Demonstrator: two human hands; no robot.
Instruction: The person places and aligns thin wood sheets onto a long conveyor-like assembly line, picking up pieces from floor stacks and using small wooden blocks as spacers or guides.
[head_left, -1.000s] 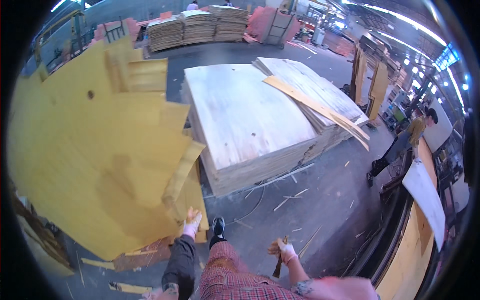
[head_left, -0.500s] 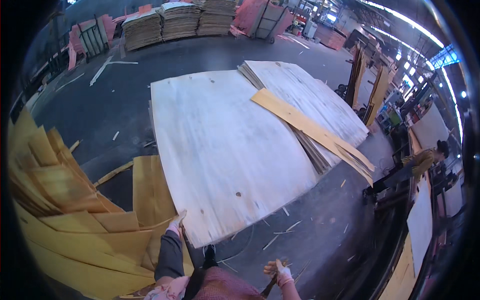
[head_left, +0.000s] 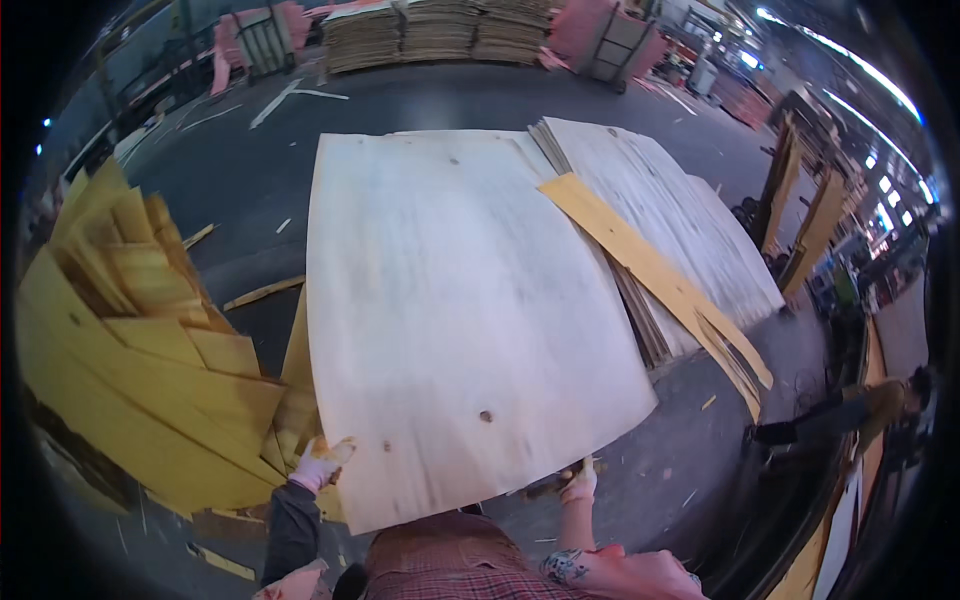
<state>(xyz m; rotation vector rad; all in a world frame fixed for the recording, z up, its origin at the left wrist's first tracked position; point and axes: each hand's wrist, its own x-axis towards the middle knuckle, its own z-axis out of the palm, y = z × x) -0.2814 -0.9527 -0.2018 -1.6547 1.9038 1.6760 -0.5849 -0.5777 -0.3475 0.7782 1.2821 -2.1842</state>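
Note:
A large pale veneer sheet (head_left: 450,300) with a few dark knots lies before me, its near edge reaching close to my body. Its near left side is pinched by my left hand (head_left: 320,465), in a light glove with tan fingertips. At the near edge, further right, my right hand (head_left: 580,482) is closed on the sheet; part of its fingers is hidden under the wood. Behind and to the right, another stack of pale veneer sheets (head_left: 660,220) carries a split yellowish veneer strip (head_left: 640,265) laid slantwise across it.
On the left stands a heap of yellow veneer pieces (head_left: 150,390). Stacked boards (head_left: 435,38) and wheeled carts (head_left: 617,45) line the far side. At right a person (head_left: 880,415) bends beside a long conveyor-like bench. Wood scraps litter the dark floor (head_left: 690,440).
The pale sheet has shifted toward me and turned slightly, baring another sheet's edge at the far side. My right hand has risen from beside my body to the near edge. The view has swung left.

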